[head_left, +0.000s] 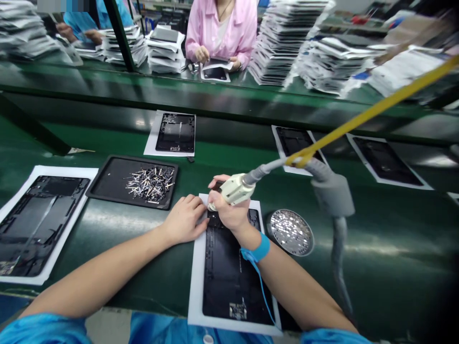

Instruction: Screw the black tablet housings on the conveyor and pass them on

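Note:
My right hand (234,215), with a blue wrist strap (260,248), is closed around a cream-coloured corded hand tool (237,188). The tool's front end points down at the upper left of a black tablet housing (229,267); my fingers hide exactly where it touches. White sheeting (196,291) lies under the housing. At the housing's upper left edge rests my left hand (184,219), palm down, fingers bent, thumb apart and against the edge. Nothing shows in its grasp. Just right of the housing stands a round dish (292,232) of small shiny parts.
A black tray (114,184) holds a heap of thin small parts. Another tablet housing (43,224) lies left; several more lie further back. A yellow strap (376,112) and grey cable (339,239) cross the right side. Opposite, a person in pink (222,33) works beside stacks (283,43).

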Demonstrator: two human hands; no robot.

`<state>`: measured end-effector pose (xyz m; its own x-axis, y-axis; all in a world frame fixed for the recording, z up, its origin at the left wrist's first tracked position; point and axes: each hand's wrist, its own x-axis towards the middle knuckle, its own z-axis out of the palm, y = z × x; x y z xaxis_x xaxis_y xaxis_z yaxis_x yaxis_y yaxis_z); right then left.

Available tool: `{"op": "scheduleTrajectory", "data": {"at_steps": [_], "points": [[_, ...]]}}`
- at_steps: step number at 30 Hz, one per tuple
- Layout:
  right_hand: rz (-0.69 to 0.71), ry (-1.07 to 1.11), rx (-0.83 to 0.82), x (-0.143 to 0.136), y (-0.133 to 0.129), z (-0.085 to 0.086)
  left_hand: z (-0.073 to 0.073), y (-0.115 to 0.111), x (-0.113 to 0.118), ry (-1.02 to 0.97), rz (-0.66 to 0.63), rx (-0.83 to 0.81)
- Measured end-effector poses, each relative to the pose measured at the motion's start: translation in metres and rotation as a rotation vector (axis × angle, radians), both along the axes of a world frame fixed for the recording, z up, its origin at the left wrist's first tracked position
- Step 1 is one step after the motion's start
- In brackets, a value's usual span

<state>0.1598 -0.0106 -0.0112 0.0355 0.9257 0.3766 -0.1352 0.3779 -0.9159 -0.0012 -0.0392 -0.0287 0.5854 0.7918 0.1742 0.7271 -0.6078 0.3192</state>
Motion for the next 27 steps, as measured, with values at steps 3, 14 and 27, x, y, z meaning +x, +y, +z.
{"op": "scheduleTrajectory", "data": {"at_steps": [3,14,27], "points": [[-0.063,0.056,0.023,0.02,0.004,0.015,0.0,0.008,0.004,-0.047,0.063,0.001],[-0.461,-0.029,0.144,0.154,-0.026,0.032,0.018,0.076,0.077,0.224,-0.119,-0.219],[-0.476,-0.096,0.124,0.16,-0.018,0.012,0.008,0.161,0.108,0.03,0.114,-0.099]]}}
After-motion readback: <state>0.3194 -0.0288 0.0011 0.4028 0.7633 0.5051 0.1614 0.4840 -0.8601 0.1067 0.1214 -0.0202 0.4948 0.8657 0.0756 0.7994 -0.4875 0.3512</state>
